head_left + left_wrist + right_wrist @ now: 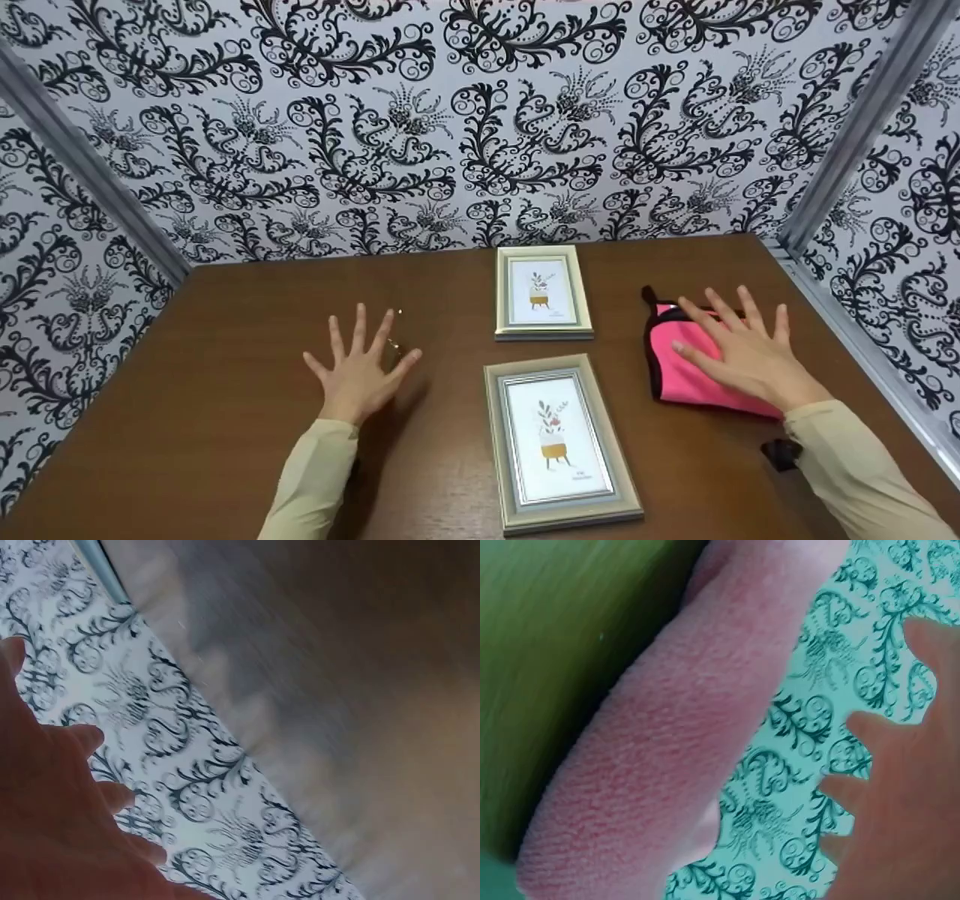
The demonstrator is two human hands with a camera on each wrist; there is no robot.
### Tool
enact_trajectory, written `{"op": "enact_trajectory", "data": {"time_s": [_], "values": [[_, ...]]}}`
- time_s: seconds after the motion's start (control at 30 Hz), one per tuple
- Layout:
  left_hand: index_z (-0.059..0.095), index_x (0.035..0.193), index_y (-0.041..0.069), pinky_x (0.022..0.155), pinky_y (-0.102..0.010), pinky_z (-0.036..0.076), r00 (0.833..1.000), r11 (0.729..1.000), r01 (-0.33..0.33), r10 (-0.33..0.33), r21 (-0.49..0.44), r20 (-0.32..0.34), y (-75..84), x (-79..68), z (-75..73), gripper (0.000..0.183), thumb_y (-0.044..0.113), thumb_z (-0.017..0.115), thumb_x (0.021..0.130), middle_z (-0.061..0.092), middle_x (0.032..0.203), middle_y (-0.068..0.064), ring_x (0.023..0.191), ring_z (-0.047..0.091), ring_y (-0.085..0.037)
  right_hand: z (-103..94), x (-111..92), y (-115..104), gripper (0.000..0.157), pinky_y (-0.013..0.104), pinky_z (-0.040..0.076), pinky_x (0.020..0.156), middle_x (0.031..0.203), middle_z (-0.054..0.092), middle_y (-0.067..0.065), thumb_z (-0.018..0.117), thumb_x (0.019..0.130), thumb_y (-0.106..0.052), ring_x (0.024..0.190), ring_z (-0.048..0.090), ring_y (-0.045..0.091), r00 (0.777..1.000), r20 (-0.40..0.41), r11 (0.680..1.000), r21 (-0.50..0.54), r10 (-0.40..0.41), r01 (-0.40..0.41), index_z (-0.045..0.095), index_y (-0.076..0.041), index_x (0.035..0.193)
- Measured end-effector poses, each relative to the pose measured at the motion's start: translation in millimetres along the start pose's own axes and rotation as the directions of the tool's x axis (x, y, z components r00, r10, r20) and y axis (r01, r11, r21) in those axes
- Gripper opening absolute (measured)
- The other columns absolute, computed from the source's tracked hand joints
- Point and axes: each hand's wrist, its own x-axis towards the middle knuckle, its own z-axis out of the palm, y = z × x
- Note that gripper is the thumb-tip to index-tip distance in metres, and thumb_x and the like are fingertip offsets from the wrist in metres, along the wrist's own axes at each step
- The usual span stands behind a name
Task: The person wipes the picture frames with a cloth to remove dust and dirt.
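My left hand (357,376) is held over the left half of the brown table, its fingers straight and spread, holding nothing. A small shiny gold-coloured thing (394,343) shows beside its index finger and thumb, partly hidden. In the left wrist view, the fingers of this hand (56,799) stretch out before the patterned wall. My right hand (750,360), also spread wide with nothing in it, overlaps a pink pouch (679,367) with black trim and covers part of it. The pouch (667,705) fills the middle of the right wrist view, with the fingers at the right.
Two cream picture frames with a potted plant print lie on the table (187,390) between the hands, a smaller one (502,292) behind a larger one (517,517). Patterned walls (480,135) with grey metal posts (851,135) enclose the back and sides.
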Motion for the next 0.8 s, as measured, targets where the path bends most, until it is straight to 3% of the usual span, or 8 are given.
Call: {"op": "enact_trajectory", "data": {"time_s": [0.17,0.3,0.43,0.57,0.7,0.8], "values": [[0.025,0.154,0.024,0.096,-0.074,-0.012,0.993,0.992,-0.122,0.122,0.033,0.003,18.3,-15.5,6.7,0.086,0.063,0.058,0.085,-0.002,0.16,-0.01,0.141,-0.012,-0.042,2.7,-17,2,0.079,0.074,-0.008,0.099,0.154,0.02,0.024,0.066,0.086,-0.041,0.138,0.003,0.052,0.987,0.122,0.992,0.083,-0.104,0.095,0.029,-0.021,0.152],[0.035,0.15,0.018,0.098,-0.075,-0.002,0.964,0.962,-0.265,0.265,0.065,0.012,36.6,-34.5,10.5,0.091,0.055,0.073,0.076,0.011,0.158,-0.017,0.141,0.002,-0.046,10.8,-24,6,0.088,0.069,0.011,0.104,0.15,0.029,0.026,0.075,0.073,-0.018,0.135,0.021,0.051,0.969,0.157,0.978,0.116,-0.188,0.171,0.033,-0.009,0.15],[0.045,0.144,0.014,0.099,-0.075,0.012,0.91,0.903,-0.414,0.412,0.112,0.046,58.9,-59.1,9.2,0.094,0.053,0.08,0.066,0.026,0.153,-0.02,0.138,0.018,-0.048,18.8,-23,9,0.091,0.061,0.029,0.102,0.146,0.035,0.027,0.077,0.064,-0.005,0.131,0.033,0.049,0.965,0.129,0.974,0.031,-0.228,0.226,0.037,0.002,0.145],[0.048,0.141,0.012,0.103,-0.067,0.021,0.843,0.837,-0.533,0.513,0.123,0.159,81.8,-86.8,4.1,0.095,0.056,0.08,0.063,0.031,0.152,-0.018,0.138,0.025,-0.044,25.1,-17,6,0.087,0.063,0.041,0.089,0.141,0.041,0.029,0.076,0.062,0.002,0.124,0.04,0.05,0.971,0.081,0.969,-0.087,-0.223,0.23,0.042,0.003,0.142],[0.046,0.143,0.008,0.107,-0.057,0.025,0.785,0.784,-0.605,0.555,0.142,0.276,99.5,-107.2,4.5,0.101,0.063,0.077,0.064,0.033,0.151,-0.016,0.139,0.027,-0.036,30.8,-10,4,0.079,0.066,0.046,0.073,0.138,0.044,0.03,0.072,0.065,0.011,0.117,0.046,0.053,0.974,0.043,0.957,-0.179,-0.222,0.226,0.043,0.006,0.139],[0.044,0.143,0.003,0.108,-0.05,0.03,0.763,0.762,-0.627,0.558,0.162,0.327,107.6,-113.4,10.3,0.105,0.066,0.075,0.065,0.034,0.15,-0.019,0.139,0.028,-0.032,33.9,-5,5,0.074,0.07,0.045,0.067,0.136,0.046,0.03,0.07,0.069,0.011,0.113,0.048,0.055,0.976,0.018,0.952,-0.219,-0.218,0.216,0.044,0.007,0.138]]}}
